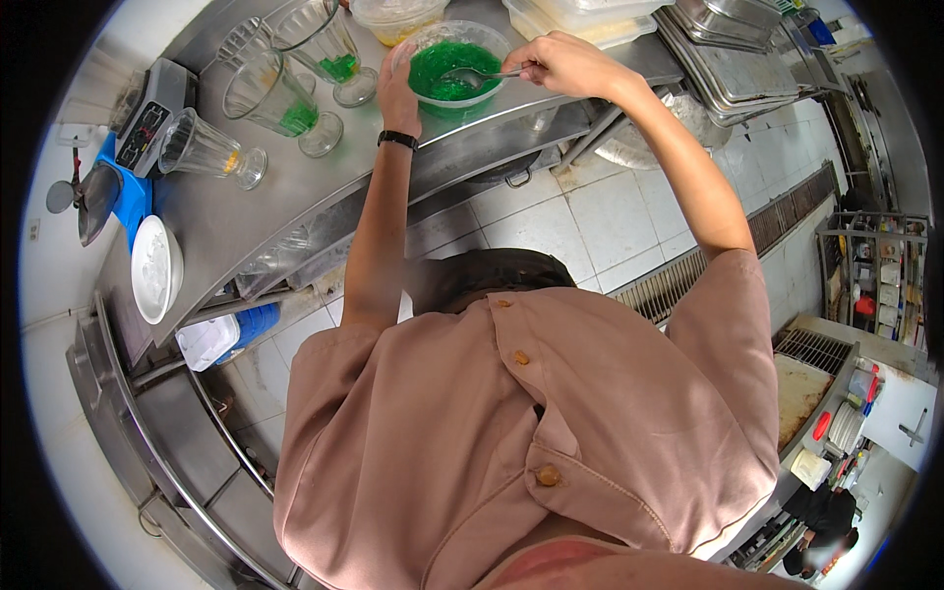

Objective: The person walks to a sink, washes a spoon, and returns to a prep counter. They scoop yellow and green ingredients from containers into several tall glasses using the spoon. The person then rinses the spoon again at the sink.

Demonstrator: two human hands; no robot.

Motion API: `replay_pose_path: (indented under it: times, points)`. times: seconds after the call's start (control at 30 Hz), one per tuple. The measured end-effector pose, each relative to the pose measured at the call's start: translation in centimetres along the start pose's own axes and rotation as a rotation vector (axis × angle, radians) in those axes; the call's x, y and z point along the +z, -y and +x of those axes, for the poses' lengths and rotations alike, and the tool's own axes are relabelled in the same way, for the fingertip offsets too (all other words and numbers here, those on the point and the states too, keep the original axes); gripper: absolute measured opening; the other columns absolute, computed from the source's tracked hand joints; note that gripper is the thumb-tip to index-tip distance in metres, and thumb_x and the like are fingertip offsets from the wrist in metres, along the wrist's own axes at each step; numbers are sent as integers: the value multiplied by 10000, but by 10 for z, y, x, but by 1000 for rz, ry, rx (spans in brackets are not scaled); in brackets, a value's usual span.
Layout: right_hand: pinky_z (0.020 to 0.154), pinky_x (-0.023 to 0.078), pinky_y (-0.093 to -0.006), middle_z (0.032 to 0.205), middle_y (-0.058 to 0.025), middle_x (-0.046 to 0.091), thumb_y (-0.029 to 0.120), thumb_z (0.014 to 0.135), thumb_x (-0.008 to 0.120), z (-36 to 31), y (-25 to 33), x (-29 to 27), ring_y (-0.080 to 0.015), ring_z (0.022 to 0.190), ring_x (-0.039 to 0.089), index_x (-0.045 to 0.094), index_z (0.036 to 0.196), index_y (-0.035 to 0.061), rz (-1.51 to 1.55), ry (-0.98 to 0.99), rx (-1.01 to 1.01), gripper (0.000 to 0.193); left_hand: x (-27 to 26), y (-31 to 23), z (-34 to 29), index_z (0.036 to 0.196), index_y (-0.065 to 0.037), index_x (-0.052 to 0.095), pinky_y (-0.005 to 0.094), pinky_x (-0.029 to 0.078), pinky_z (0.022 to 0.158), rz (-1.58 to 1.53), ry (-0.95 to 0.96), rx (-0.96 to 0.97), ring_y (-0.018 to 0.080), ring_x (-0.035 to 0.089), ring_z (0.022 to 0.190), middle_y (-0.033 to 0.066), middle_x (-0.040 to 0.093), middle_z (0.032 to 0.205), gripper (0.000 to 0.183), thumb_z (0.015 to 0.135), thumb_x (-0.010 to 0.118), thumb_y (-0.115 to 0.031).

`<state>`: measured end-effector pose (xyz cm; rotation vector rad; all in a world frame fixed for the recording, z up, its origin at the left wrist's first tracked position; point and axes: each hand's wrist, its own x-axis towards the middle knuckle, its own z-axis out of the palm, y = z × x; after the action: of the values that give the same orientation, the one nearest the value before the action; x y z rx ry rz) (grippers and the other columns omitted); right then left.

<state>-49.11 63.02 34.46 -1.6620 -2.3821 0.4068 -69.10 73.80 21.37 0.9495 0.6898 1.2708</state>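
Note:
A clear plastic bowl (495,41) of chopped green jelly (433,71) stands near the front edge of the steel counter. My left hand (398,96) steadies the bowl, its palm and fingers against the left side. In my right hand (568,67) is the handle of a metal spoon (487,75), whose tip dips into the jelly. To the left stand footed dessert glasses: one in front (261,90) and one behind (320,39) hold a little green jelly. Another glass (202,146) has a bit of yellow at its base.
Behind the bowl is a tub of something yellow (398,14). Plastic containers (590,22) and steel trays (728,59) line the right. A blue kitchen scale (123,182) and a white bowl (155,267) sit at the left. A floor drain (678,278) runs behind me.

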Motion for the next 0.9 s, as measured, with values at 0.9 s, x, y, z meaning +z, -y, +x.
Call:
replay_pose_path:
  times: [0.9]
  points:
    - [424, 228, -191, 638, 58, 462, 109, 899, 540, -3, -36, 10, -8, 507, 327, 629, 1128, 95, 764, 198, 251, 246, -11, -11, -12, 1393, -35, 312, 318, 192, 1098, -174, 292, -244, 177, 282, 1316, 67, 328, 1430, 530, 973, 412, -344]
